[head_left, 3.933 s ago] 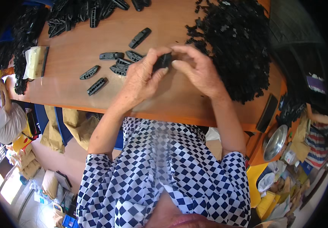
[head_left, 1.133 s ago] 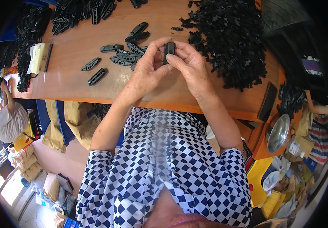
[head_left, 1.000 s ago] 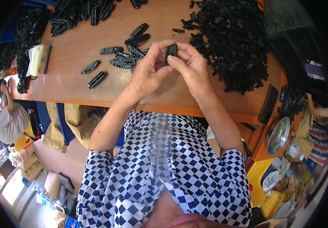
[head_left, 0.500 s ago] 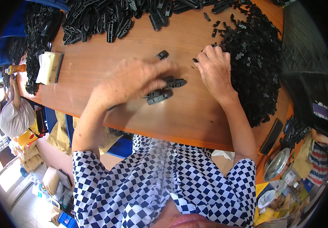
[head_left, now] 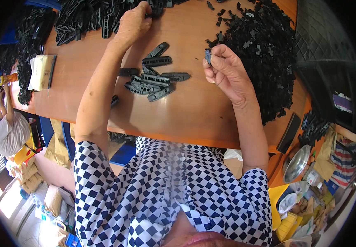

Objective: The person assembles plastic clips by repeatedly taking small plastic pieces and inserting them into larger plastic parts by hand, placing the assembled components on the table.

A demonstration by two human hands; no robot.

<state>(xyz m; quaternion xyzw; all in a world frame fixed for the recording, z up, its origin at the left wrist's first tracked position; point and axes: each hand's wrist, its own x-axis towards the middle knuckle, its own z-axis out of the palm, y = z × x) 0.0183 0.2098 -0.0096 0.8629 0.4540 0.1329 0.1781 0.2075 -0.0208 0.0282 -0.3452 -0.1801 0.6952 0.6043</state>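
My left hand (head_left: 134, 22) reaches to the far edge of the table, its fingers closed around a long black plastic part (head_left: 157, 8) at the rim of a heap of such parts (head_left: 89, 16). Its fingertips are partly hidden. Between the thumb and fingers of my right hand (head_left: 226, 70) is a small dark plastic clip (head_left: 208, 57), raised above the table. That hand is beside a large heap of small black clips (head_left: 264, 61). Several long black parts (head_left: 155, 79) lie loosely grouped on the table between my forearms.
A pale paper pad (head_left: 43, 72) lies at the left, near another dark heap (head_left: 25, 66). Along the right are a dark flat bar (head_left: 289, 132) and a metal bowl (head_left: 296, 164). Another person (head_left: 11, 131) sits at the far left beside the table.
My left hand has gone from the grouped parts to the far heap. My right hand has turned and come up from the clips with one in its fingers. The whole view has shifted slightly.
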